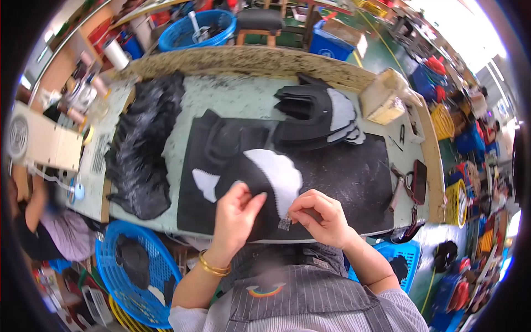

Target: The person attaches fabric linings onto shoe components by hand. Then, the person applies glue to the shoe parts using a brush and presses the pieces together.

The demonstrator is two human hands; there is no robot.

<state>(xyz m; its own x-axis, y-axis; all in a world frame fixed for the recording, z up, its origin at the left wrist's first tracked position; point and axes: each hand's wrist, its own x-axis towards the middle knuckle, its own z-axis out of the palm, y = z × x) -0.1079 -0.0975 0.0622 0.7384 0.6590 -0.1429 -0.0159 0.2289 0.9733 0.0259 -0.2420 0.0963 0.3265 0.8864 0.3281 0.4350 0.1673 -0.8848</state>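
Observation:
Pinched between the thumb and fingers of my left hand [237, 217] is a black-and-white shoe-upper piece [281, 176], its white panel joined to the black along a zigzag edge. My right hand [322, 218] has its fingertips closed at the lower tip of the white panel, by a small dark speckled scrap [284, 224]. Whether the scrap is attached to the piece I cannot tell. Beneath both hands lies a black mat [354, 188]. Further back is a stack of similar black pieces with white panels [341, 110]. Loose black pieces [238, 138] lie behind my left hand.
A long heap of black pieces [145, 149] covers the table's left side. On the right are a whitish container [384, 102], scissors [397, 188] and a dark phone-like case [420, 181]. A raised wooden edge [238, 58] borders the back. Blue baskets [119, 288] stand below.

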